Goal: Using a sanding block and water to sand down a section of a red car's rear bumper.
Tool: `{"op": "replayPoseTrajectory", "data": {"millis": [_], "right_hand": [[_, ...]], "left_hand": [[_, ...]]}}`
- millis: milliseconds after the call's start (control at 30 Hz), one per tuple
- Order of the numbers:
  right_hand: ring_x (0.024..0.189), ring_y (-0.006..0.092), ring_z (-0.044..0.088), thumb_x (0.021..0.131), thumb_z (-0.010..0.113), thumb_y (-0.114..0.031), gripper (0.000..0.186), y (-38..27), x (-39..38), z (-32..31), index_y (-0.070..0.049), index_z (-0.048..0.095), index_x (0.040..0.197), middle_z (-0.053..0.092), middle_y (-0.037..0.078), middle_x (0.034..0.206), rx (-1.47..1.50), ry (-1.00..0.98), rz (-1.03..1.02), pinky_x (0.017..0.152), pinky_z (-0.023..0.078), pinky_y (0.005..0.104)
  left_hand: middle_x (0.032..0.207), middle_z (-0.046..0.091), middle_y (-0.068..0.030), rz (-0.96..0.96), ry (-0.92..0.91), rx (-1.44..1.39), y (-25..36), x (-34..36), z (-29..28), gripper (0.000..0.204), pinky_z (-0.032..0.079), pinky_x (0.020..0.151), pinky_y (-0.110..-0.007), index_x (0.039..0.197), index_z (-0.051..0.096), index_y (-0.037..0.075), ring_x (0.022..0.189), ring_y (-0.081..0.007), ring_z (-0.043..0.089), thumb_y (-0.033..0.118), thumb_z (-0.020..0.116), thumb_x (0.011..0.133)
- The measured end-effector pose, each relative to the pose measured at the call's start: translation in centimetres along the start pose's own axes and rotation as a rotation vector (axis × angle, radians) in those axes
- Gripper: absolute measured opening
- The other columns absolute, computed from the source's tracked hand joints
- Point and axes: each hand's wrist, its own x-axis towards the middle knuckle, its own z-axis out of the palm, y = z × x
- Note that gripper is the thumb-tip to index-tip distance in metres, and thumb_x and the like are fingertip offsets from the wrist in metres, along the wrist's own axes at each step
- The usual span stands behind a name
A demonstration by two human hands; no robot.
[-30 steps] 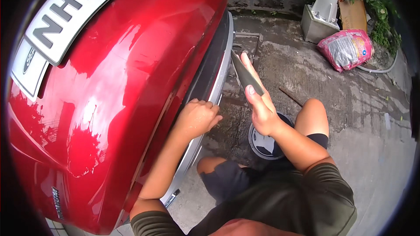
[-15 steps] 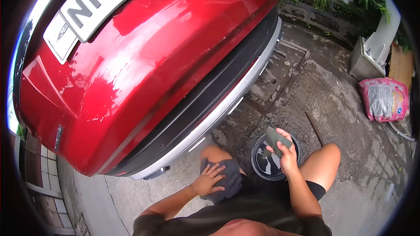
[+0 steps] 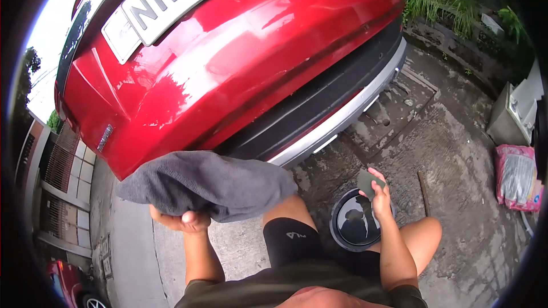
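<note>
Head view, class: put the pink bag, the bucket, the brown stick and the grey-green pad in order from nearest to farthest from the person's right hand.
1. Grey-green pad: held in the right hand.
2. Bucket: below the hand, toward its left.
3. Brown stick: on the ground, to the right.
4. Pink bag: farther right, near the picture's edge.

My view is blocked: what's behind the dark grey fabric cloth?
The glossy red car and its long black trim strip run in behind the dark grey fabric cloth. Their covered stretch can't be seen, nor part of the left hand.
</note>
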Motion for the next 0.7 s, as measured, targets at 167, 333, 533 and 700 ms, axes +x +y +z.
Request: {"op": "replayPoseTrajectory", "data": {"millis": [167, 333, 533, 700], "right_hand": [[0.111, 0.0207, 0.064, 0.104, 0.049, -0.023, 0.046, 0.2, 0.9, -0.8, -0.007, 0.057, 0.146, 0.065, 0.011, 0.131, -0.093, -0.056, -0.095, 0.085, 0.059, 0.0353], [0.112, 0.0206, 0.064, 0.103, 0.048, -0.023, 0.047, 0.8, 0.7, -1.7, -0.008, 0.057, 0.146, 0.065, 0.010, 0.132, -0.083, -0.042, -0.105, 0.084, 0.059, 0.0352], [0.117, 0.0254, 0.062, 0.104, 0.047, -0.021, 0.044, 0.9, 0.6, -2.6, -0.011, 0.057, 0.146, 0.058, 0.011, 0.141, -0.067, -0.003, -0.023, 0.086, 0.062, 0.0414], [0.110, 0.0225, 0.064, 0.103, 0.052, -0.014, 0.037, -0.2, 0.4, -3.6, -0.010, 0.062, 0.138, 0.064, 0.010, 0.127, 0.029, 0.080, 0.092, 0.084, 0.061, 0.0360]], "left_hand": [[0.158, 0.034, -0.0358, 0.003, -0.352, 0.741, 2.6, 5.7, 13.7, 0.081, 0.023, 0.123, -0.058, 0.157, 0.031, -0.011, 0.146, -0.0531, 0.033, 0.042, 0.061, 0.103], [0.152, 0.048, -0.0259, 0.187, -0.396, 0.578, 8.9, 10.0, 24.1, 0.076, 0.035, 0.116, -0.055, 0.155, 0.040, -0.004, 0.139, -0.0431, 0.047, 0.047, 0.058, 0.102], [0.157, 0.047, -0.0179, 0.851, -0.507, 0.719, 12.6, 11.3, 37.2, 0.079, 0.025, 0.123, -0.054, 0.157, 0.038, -0.006, 0.146, -0.0353, 0.040, 0.047, 0.055, 0.102], [0.159, 0.046, -0.0163, 1.191, -0.574, 0.804, 8.5, 7.7, 34.5, 0.076, 0.025, 0.127, -0.045, 0.157, 0.040, -0.002, 0.150, -0.0275, 0.040, 0.048, 0.054, 0.101]]}}
